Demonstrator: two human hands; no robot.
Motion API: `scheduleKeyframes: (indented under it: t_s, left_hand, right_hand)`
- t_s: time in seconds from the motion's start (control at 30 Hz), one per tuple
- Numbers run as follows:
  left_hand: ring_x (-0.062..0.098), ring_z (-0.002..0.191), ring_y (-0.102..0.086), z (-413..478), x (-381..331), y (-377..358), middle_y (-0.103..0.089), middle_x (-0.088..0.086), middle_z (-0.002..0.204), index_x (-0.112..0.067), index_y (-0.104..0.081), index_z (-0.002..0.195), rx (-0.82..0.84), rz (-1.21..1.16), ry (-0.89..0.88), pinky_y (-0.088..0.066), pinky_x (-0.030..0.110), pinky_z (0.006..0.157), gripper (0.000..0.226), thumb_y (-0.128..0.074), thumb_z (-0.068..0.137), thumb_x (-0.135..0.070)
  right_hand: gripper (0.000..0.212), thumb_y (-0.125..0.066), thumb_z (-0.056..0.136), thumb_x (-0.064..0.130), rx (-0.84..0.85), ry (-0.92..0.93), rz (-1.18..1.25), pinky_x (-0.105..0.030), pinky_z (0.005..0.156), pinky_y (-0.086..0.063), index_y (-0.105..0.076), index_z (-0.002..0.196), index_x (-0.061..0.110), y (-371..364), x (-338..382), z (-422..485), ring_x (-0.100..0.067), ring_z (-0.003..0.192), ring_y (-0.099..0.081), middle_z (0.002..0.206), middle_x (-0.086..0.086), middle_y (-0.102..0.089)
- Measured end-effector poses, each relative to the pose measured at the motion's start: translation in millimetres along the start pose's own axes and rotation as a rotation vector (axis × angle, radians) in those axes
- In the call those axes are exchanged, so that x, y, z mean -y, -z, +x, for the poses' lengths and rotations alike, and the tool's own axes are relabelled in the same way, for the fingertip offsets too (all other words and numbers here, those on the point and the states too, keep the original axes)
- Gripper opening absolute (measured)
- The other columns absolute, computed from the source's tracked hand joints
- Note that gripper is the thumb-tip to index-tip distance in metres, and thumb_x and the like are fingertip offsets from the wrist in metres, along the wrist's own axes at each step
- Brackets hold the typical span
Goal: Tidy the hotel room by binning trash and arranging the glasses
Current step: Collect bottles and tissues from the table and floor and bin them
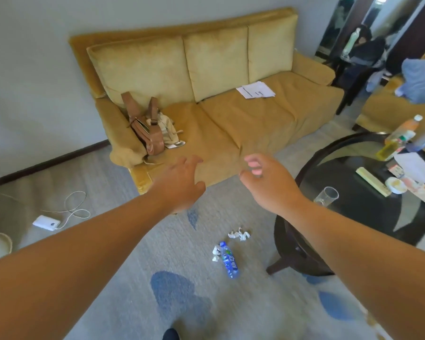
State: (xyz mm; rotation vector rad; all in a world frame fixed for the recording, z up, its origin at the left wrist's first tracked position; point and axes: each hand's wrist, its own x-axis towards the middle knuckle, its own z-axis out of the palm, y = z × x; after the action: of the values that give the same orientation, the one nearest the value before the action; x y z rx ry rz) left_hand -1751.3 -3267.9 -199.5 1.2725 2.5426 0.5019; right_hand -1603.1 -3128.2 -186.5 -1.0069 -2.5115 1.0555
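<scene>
Both bare arms reach forward, held apart. The left hand [182,182] is spread loosely, palm down, holding nothing. The right hand [265,182] has relaxed, slightly curled fingers and is empty.

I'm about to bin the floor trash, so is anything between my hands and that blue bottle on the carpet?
Nothing visible. The left hand and right hand hover empty, and the blue bottle lies on open carpet with crumpled paper beside it. The round table stands apart, to the right.

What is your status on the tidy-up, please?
Left hand and right hand open, holding nothing. Blue bottle and crumpled paper lie on carpet; glass upright on round table. Nothing blocks the trash.
</scene>
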Motion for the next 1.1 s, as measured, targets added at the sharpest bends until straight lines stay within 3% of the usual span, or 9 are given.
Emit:
scheduleKeyframes:
  t_s: [0.2, 0.53, 1.1]
  left_hand:
    - [0.026, 0.127, -0.041, 50, 1, -23, -0.037, 0.005, 0.143, -0.025, -0.032, 0.142, 0.111, -0.056, -0.093, -0.040, 0.037, 0.098, 0.053, -0.051, 0.093, -0.031]
    - [0.024, 0.128, -0.040, 142, -53, -71, -0.035, 0.004, 0.143, -0.025, -0.028, 0.143, 0.263, -0.026, -0.213, -0.042, 0.043, 0.100, 0.055, -0.050, 0.093, -0.032]
    - [0.023, 0.124, -0.044, 253, -89, -152, -0.036, 0.003, 0.143, -0.024, -0.030, 0.143, 0.523, 0.053, -0.454, -0.039, 0.033, 0.098, 0.055, -0.052, 0.093, -0.029]
  right_hand:
    - [0.040, -0.056, 0.090, 0.035, -0.029, -0.129, -0.007, -0.026, 0.083, -0.039, -0.052, 0.128, 0.026, -10, -20, 21, -0.010, 0.103, -0.056, 0.127, 0.008, -0.052]
    - [0.042, -0.055, 0.089, 0.040, -0.109, -0.287, 0.049, -0.035, 0.100, -0.042, -0.051, 0.129, 0.027, 22, -90, 79, -0.012, 0.116, -0.052, 0.129, 0.007, -0.053]
    - [0.046, -0.055, 0.090, 0.037, -0.215, -0.610, 0.064, -0.031, 0.096, -0.044, -0.049, 0.134, 0.026, 18, -161, 106, -0.013, 0.116, -0.054, 0.134, 0.005, -0.051]
